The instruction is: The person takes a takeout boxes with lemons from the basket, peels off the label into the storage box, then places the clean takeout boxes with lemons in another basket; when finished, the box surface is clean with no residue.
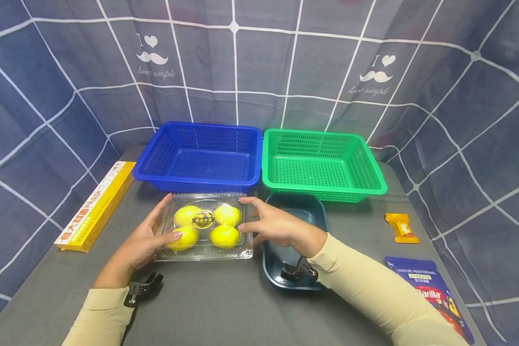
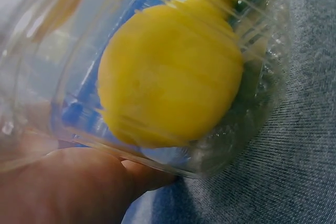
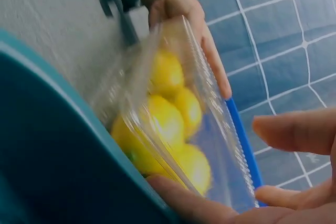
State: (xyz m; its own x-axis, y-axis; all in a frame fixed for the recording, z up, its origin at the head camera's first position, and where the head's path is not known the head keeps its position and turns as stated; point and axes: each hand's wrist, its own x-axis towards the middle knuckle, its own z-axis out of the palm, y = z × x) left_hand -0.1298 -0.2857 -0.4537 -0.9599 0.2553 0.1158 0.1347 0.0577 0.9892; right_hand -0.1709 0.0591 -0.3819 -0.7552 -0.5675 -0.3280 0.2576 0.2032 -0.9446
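Observation:
A clear plastic clamshell box (image 1: 202,252) with several yellow lemons (image 1: 225,236) inside and a round black-and-gold label on its lid is in front of the blue basket. My left hand (image 1: 149,235) grips the box by its left side, thumb lying across the lid. In the left wrist view, a lemon (image 2: 170,74) shows close up through the plastic. My right hand (image 1: 278,226) is at the right end of the box, its fingers spread and fairly straight. One fingertip reaches the box's lower edge in the right wrist view, where the box (image 3: 173,129) appears tilted.
A blue basket (image 1: 199,184) and a green basket (image 1: 324,193) stand side by side at the back. Under my right forearm sits a dark teal tub (image 1: 270,274). A yellow pasta box (image 1: 96,206) lies left; an orange packet (image 1: 401,228) and a Barilla pouch (image 1: 428,283) lie right.

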